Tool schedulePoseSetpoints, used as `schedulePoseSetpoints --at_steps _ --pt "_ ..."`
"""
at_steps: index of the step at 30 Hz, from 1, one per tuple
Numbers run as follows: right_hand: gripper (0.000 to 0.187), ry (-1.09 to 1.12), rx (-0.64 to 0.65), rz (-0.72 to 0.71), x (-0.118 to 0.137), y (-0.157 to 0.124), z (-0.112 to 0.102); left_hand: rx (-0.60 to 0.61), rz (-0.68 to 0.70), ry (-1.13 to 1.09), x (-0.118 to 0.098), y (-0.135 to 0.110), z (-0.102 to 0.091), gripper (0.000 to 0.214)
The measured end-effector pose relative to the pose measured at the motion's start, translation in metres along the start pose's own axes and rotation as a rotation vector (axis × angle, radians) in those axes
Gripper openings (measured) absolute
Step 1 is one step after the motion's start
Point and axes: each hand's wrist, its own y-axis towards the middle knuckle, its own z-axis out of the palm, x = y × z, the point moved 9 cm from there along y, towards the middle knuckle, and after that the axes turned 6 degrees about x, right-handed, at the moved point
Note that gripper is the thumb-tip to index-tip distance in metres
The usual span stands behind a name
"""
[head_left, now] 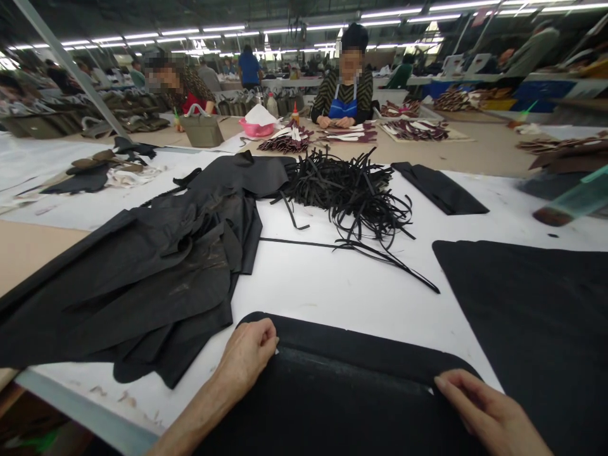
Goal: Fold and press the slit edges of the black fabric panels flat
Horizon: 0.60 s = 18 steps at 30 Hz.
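Observation:
A black sheet of leather-like material lies in front of me at the near edge, with a band along its far side and a pale streak beneath that band. My left hand is closed at the sheet's upper left corner, fingers curled on the material. At the upper right, my right hand pinches the edge between thumb and fingers. Beyond the sheet, a thin black strip stretches over the white tabletop toward a tangled heap of black strips.
Crumpled black pieces cover the left side. Another black sheet lies at right, below a folded black piece and a greenish transparent container. Across the table sit two people, near a pink bowl and an olive bag.

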Motion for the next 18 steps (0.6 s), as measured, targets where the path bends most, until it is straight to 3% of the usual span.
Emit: schedulePoseSetpoints --at_steps 8,12,14,16,18 --pt "0.042 0.001 -0.06 -0.087 0.013 -0.003 -0.002 -0.005 0.015 0.15 -0.006 -0.006 0.002 0.011" --pt "0.04 -0.014 -0.079 -0.074 0.015 -0.005 -0.001 -0.066 0.06 0.396 -0.02 -0.014 0.005 0.015" --pt "0.039 -0.031 -0.11 -0.085 0.02 -0.007 -0.002 -0.143 0.224 0.517 -0.035 -0.019 0.01 0.028" --pt "0.037 -0.037 -0.153 -0.114 0.027 -0.01 -0.004 -0.242 0.474 0.602 -0.05 -0.03 0.018 0.04" --pt "0.035 -0.036 -0.185 -0.142 0.034 -0.014 -0.006 -0.35 0.677 0.672 -0.055 -0.042 0.025 0.041"
